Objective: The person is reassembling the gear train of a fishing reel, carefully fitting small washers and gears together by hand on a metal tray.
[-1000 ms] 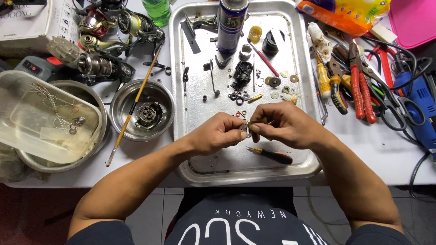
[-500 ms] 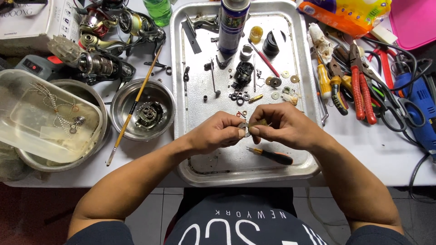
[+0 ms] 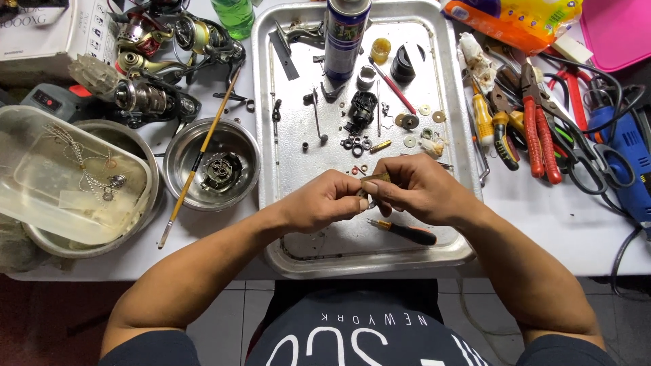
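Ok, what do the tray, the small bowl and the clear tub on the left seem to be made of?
The tray looks like bare metal, aluminium or steel: dull silver, scuffed, rolled rim. The small bowl seems polished steel, with bright reflections on its wall. The clear tub looks like see-through plastic, slightly cloudy, with rounded corners; chain-like bits show through it.

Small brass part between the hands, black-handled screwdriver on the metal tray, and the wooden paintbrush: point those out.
Small brass part [image 3: 375, 179], head view, exposed end between the fingertips.
Black-handled screwdriver [image 3: 407, 233], head view, middle of the handle.
Wooden paintbrush [image 3: 203, 150], head view, mid-shaft across the steel bowl.
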